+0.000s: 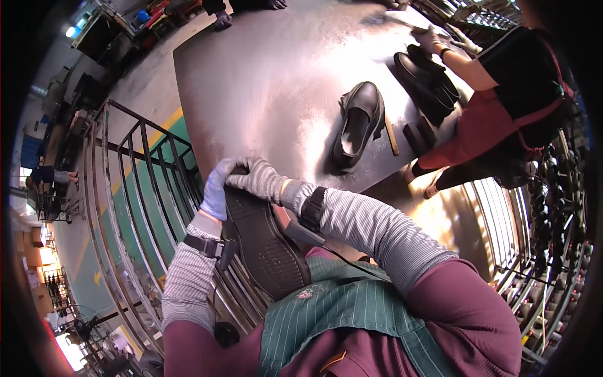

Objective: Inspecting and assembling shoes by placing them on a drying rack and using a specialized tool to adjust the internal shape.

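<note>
A black shoe (267, 248) is held with its ridged sole turned toward me, close to my apron and below the table's near edge. My left hand (217, 190), in a pale blue-violet glove, closes round one end of it. My right hand (259, 178), in a grey striped glove, grips the same end, its fingers meeting those of the left. The fingertips are partly hidden. Another black shoe (359, 125) lies on the metal table (251, 94), opening upward, beside a tool with a wooden handle (392, 138).
A metal bar rack (119, 182) stands at my left. Across the table's right side, a co-worker's gloved hand (430, 41) works near more black shoes (427, 85). Another rack (546, 251) fills the right edge. A thin black cable (352, 264) runs by my right forearm.
</note>
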A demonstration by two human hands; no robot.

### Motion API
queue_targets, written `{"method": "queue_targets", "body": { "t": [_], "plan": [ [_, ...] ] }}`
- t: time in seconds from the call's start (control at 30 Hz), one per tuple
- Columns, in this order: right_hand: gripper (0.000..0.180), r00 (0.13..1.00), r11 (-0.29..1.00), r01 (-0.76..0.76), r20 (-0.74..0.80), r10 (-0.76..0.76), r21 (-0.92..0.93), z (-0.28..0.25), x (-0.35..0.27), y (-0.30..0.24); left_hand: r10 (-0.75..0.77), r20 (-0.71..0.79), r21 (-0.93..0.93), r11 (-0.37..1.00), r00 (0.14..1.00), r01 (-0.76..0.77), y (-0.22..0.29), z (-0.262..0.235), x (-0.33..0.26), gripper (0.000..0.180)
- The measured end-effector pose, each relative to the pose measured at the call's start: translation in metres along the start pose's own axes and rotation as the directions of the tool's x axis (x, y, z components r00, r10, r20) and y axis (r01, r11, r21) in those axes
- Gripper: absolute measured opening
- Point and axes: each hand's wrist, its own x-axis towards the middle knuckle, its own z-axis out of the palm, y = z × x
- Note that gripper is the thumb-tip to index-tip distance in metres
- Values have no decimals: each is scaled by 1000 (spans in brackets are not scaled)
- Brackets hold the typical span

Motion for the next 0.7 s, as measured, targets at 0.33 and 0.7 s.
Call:
{"method": "queue_targets", "body": {
  "t": [0.33, 0.7],
  "plan": [
    [34, 929, 927, 366, -85, -360, 79, 15, -120, -35, 146, 138, 306, 934, 980, -183, 12, 68, -100, 53],
    [28, 961, 969, -124, 271, 63, 212, -43, -255, 6, 563, 394, 761, 244, 726, -601, -80, 169, -227, 68]
  ]
}}
